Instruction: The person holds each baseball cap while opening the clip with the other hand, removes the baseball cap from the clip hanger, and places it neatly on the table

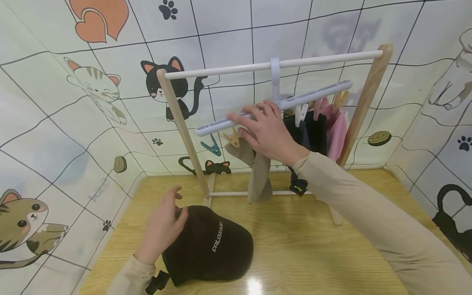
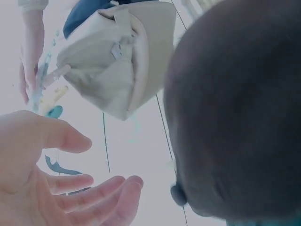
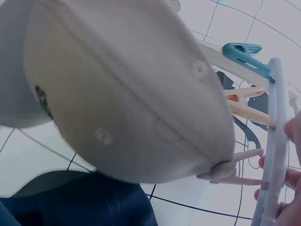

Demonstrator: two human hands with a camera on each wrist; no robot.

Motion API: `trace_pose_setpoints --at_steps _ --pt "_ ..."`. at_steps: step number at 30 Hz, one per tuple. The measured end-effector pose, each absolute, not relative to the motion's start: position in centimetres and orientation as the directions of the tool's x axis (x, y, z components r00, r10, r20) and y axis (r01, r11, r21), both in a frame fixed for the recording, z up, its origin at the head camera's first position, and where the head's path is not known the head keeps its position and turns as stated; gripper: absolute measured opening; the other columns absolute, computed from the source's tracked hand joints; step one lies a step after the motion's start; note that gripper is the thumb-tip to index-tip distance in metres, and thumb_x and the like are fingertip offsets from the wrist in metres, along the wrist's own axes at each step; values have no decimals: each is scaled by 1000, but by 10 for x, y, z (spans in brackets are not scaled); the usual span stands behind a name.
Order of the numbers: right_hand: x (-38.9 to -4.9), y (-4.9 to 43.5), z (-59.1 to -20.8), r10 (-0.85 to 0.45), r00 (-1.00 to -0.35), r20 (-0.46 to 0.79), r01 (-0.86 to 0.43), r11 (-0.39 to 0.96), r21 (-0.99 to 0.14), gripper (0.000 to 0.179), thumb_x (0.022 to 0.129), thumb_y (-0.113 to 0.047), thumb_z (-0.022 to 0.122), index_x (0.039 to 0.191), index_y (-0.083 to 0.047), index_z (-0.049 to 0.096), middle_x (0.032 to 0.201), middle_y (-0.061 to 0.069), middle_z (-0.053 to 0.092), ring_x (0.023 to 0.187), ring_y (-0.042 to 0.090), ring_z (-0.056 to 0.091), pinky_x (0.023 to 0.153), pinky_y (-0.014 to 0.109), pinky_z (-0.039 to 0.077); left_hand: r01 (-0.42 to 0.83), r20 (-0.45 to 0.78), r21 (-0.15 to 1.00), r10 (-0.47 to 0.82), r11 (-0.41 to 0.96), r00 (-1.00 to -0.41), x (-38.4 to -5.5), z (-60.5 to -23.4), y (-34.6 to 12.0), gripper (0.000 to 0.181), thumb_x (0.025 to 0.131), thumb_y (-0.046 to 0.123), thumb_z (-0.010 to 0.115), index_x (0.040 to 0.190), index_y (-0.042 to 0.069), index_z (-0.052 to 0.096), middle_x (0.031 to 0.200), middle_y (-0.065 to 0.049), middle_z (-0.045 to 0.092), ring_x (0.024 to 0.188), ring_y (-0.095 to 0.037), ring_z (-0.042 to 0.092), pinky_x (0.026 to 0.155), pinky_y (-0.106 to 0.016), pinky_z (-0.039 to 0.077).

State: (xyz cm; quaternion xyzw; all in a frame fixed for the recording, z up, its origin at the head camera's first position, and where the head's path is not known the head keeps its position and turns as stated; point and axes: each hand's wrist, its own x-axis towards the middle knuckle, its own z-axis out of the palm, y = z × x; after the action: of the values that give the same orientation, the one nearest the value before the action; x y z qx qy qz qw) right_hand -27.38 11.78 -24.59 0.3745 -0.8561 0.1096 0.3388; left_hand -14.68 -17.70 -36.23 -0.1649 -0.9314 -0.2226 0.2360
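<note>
- The right hand (image 1: 271,131) grips the pale blue hanger (image 1: 313,95), left of its hook. Its fingers are clamped on the bar.
- The left hand (image 1: 162,227) is low in front of the hanger's left end. Its thumb and other fingers are apart, with a wide gap between them.
- A black cap (image 1: 221,258) with white letters sits on the bench (image 1: 295,250), below the hanger and in front of its left part. The left hand is right beside this cap.
- A beige cap (image 1: 259,176) hangs under the hanger, below the right hand. A pale clip (image 3: 248,154) pinches its edge.
- A blue-green clip (image 1: 212,146) hangs near the hanger's left end. A peach clip (image 1: 234,139) comes next along the bar.
- Dark things (image 1: 316,133) and a pink cloth thing (image 1: 336,131) hang under the right half of the hanger. The pink one is closest to its right end.
- A wooden rack (image 1: 364,102) stands around the hanger. Its white rod (image 1: 228,71) is above the hanger and carries the hook.
</note>
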Motion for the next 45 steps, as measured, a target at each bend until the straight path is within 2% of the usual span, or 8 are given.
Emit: trace_pose_setpoints --at_steps 7,15,18,23,26,31,36,45 --pt "-270 117 -241 -496 -527 690 -708 706 -33 28 97 -19 59 124 -19 68 112 7 65 108 32 49 105 50 23 471 531 361 238 805 -813 -150 -362 -159 54 81 -4 67 130 -6 43 103 -18 60 69 -19 64 57 -33 50" --pt "-263 117 -220 -487 -628 607 -710 677 -191 29 95 -24 63 121 -15 69 114 8 68 108 30 58 99 48 32 506 495 410 281 759 -822 -156 -361 -140 52 82 -4 67 130 -3 45 105 -13 61 68 -12 62 56 -27 49" --pt "-262 115 -213 -487 -664 567 -697 677 -235 28 94 -24 63 120 -14 70 113 6 69 97 26 61 92 45 36 549 507 411 318 727 -801 -159 -360 -130 48 82 -4 67 126 -3 49 103 -12 62 68 -13 63 56 -25 48" --pt "-262 110 -205 -482 -687 543 -690 668 -280 28 93 -22 65 118 -11 71 106 5 71 67 21 53 67 35 35 593 476 487 374 641 -796 -164 -349 -109 41 84 -2 64 123 -2 52 105 -11 63 78 -17 65 62 -28 52" --pt "-263 107 -202 -475 -701 532 -678 676 -289 28 93 -23 64 118 -11 71 97 5 73 57 20 46 59 32 32 580 429 576 391 576 -814 -168 -339 -96 40 88 1 63 126 0 52 111 -12 62 89 -20 65 70 -33 54" --pt "-262 106 -200 -454 -728 513 -645 708 -289 29 94 -27 63 118 -14 71 78 3 70 50 18 44 56 31 32 598 421 606 427 524 -801 -182 -324 -74 39 92 6 61 129 -1 51 120 -15 60 103 -28 63 85 -42 51" --pt "-261 108 -201 -421 -749 512 -621 715 -320 30 93 -30 63 118 -15 71 68 2 66 50 17 45 51 30 32 636 459 540 441 551 -771 -199 -315 -55 34 94 12 60 125 -1 53 116 -15 63 99 -26 65 82 -39 52" --pt "-260 110 -204 -404 -747 527 -623 702 -345 32 93 -30 63 119 -14 71 54 -2 58 46 16 47 46 27 30 494 313 685 395 536 -864 -216 -302 -35 24 91 13 61 111 2 55 107 -15 66 86 -26 67 73 -35 53"
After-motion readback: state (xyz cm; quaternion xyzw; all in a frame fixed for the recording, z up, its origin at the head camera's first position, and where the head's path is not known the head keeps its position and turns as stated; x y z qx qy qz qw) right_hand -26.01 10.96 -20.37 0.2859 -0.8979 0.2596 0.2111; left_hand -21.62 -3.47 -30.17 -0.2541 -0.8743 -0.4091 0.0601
